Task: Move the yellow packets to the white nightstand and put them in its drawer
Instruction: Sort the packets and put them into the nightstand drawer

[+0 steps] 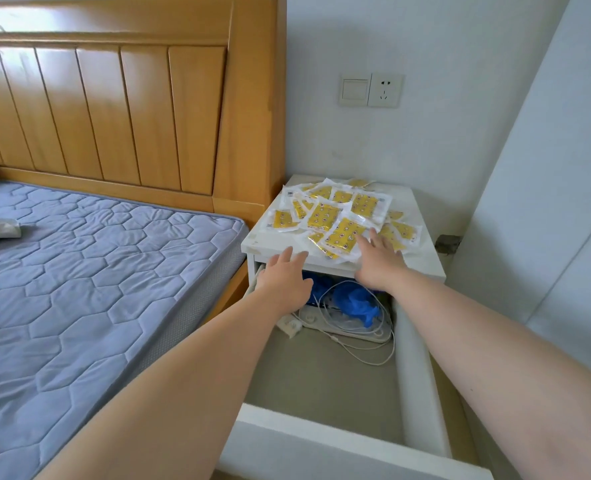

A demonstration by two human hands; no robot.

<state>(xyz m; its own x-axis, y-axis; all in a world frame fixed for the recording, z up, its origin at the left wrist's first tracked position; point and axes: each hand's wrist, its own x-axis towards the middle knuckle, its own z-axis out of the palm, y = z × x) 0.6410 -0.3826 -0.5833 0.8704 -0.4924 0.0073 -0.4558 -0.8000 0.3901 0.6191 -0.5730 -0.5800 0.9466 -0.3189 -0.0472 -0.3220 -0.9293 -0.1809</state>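
Atop the white nightstand (263, 239), yellow packets (335, 220) just beyond spread, empty fingers — right hand (379, 261) touching them, left hand (283, 282) just short.

Print on yellow packets (325, 216) too small to read. Right hand (379, 259) covers packets at pile's 5 o'clock. Blue item (354, 301) at drawer (415, 368) 12 o'clock half hidden under nightstand top (263, 237) and left hand (283, 282). Drawer front cut by bottom edge. Dark object (448, 243) at nightstand's 3 o'clock unidentifiable.
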